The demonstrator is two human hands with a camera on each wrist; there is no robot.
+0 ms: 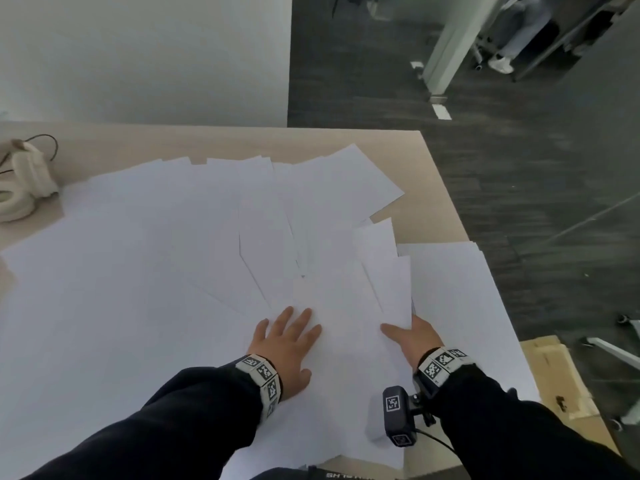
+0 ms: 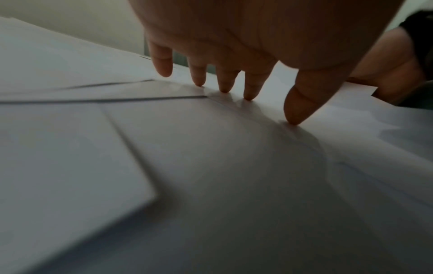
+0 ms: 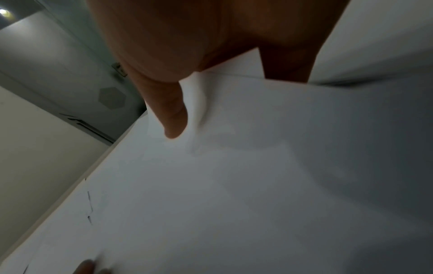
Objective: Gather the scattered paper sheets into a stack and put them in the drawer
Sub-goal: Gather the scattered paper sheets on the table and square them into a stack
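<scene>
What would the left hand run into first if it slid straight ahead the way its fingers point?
Probably just more paper sheets: the left hand lies flat on them, pointing up the table, nothing else ahead.

Both arms reach forward, dark sleeves to the wrists, each wrist wearing a band of square black-and-white markers. Left hand [image 1: 284, 344] lies palm down, fingers straight and slightly spread; in the left wrist view the fingertips [image 2: 294, 118] and thumb touch down on the paper sheets [image 1: 145, 258]. Right hand [image 1: 414, 337] is turned on edge, thumb on top of a few sheets, the fingers hidden beneath them; the right wrist view shows the thumb [image 3: 174, 118] pressing the paper from above, a pinch grip.
</scene>
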